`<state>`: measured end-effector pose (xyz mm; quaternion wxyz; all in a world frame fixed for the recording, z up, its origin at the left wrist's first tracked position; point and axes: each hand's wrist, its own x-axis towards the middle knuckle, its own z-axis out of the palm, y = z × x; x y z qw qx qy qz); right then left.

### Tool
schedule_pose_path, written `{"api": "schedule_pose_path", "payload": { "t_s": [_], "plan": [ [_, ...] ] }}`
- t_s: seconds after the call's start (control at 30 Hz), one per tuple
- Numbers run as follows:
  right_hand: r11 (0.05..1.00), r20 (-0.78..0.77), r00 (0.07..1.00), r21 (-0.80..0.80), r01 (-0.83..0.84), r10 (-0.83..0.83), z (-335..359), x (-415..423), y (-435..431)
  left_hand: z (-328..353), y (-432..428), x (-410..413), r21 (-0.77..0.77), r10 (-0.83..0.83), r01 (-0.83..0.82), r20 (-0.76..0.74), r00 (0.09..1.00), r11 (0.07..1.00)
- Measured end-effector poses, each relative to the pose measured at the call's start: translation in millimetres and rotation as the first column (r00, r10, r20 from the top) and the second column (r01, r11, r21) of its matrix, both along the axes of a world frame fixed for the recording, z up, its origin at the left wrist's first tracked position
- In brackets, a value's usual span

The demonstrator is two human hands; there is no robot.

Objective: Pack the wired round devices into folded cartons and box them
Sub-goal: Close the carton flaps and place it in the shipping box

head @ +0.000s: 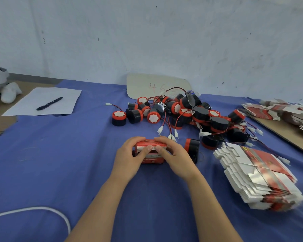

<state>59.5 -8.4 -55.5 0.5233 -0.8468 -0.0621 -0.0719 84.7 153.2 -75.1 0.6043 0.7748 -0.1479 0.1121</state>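
Note:
A small red and white carton (151, 158) stands on the blue cloth in the middle of the table. My left hand (129, 158) grips its left side and my right hand (173, 156) grips its right side, both thumbs pressing on the white top flap. Whatever is inside the carton is hidden. Behind it lies a heap of several black and red round devices (191, 112) with red and black wires and white plugs. One device (192, 147) lies just right of my right hand. A stack of flat unfolded cartons (259, 175) lies at the right.
A sheet of paper (42, 102) with a black pen (49, 103) lies at the back left. A cardboard piece with a red number (156, 86) leans on the wall. More flat cartons (287, 112) lie on a board at the far right. A white cable (42, 211) curves at front left.

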Motion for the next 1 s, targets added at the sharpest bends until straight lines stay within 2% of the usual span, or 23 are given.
{"api": "schedule_pose_path", "payload": {
  "t_s": [0.23,0.33,0.4,0.5,0.63,0.73,0.87,1.0],
  "plan": [
    [0.995,-0.040,0.999,0.099,0.028,-0.024,1,-1,5,1,-5,2,-0.022,-0.009,0.006,-0.118,0.993,1.000],
    [0.991,-0.075,0.994,0.095,0.090,-0.083,-3,0,10,1,-9,2,0.074,0.043,-0.036,-0.100,0.994,0.997],
    [0.986,-0.106,0.989,0.120,0.115,-0.103,-4,1,13,1,-12,2,0.151,0.132,-0.121,-0.068,0.989,0.981],
    [0.990,-0.123,0.988,0.088,0.107,-0.096,-3,1,10,1,-13,2,0.184,0.193,-0.176,-0.080,0.978,0.967],
    [0.997,-0.156,0.988,0.074,0.023,-0.011,-2,-1,1,1,-10,3,0.087,0.140,-0.131,-0.113,0.984,0.988],
    [0.995,-0.075,0.995,0.062,0.075,-0.070,-2,-2,4,0,-8,2,0.028,0.087,-0.084,-0.146,0.985,0.996],
    [0.989,-0.022,0.992,0.078,0.127,-0.126,0,-3,7,-1,-6,1,0.061,0.044,-0.039,-0.091,0.995,0.997],
    [0.991,-0.010,0.994,0.073,0.111,-0.111,0,-2,10,0,-8,0,0.029,0.016,-0.015,-0.029,0.999,0.999]
  ]
}}
